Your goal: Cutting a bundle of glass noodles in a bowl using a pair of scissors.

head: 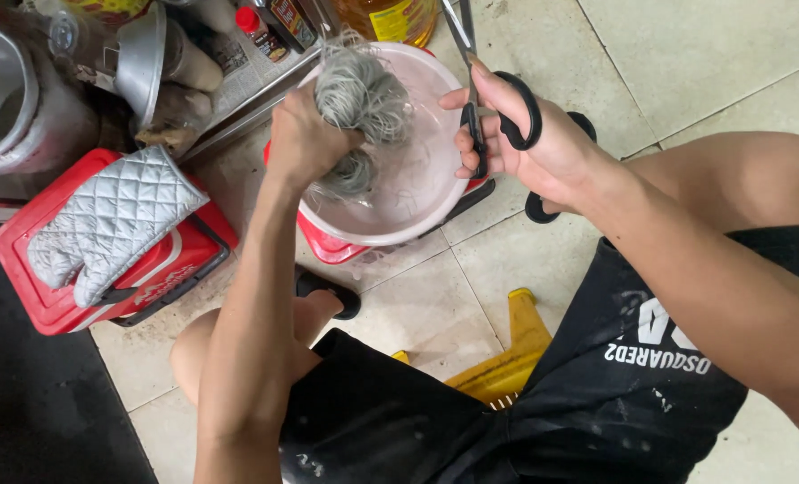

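Gripping grey noodle bundle [361, 97], left hand [303, 139] held it closed-fisted over pink bowl [435, 193] on red box [328, 244]. Right hand [534, 143] held black-handled scissors [507, 116], fingers through loops, blades nearly closed. Cut strands lay in bowl; most of bundle uncut.

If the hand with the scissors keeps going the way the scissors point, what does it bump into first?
Probably the yellow oil bottle beyond the bowl's rim. The right hand holds the scissors pointing up and away, past the noodle bundle. Depth is unclear.
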